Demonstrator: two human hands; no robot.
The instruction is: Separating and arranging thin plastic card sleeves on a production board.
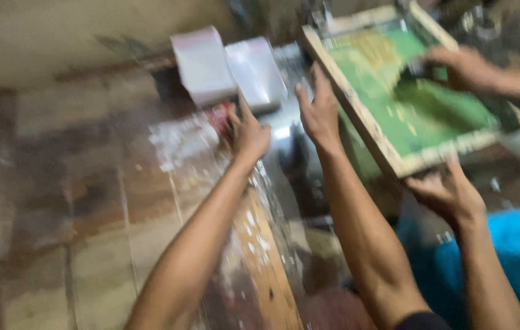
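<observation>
The left hand (248, 135) reaches open toward the white packets (228, 68) on the far bench (89, 183), while the right hand (320, 110) grips the near-left edge of the wooden printing frame (358, 116), apparently steadying it, tilted, as another person's hands (449, 192) hold its right side.

Frame (388, 162) pale wood; mesh (431, 110) green, apparently yellow-flecked.

A worn wooden bench (89, 201) carries two white stacks (226, 67) and a plastic sheet (180, 143).
</observation>
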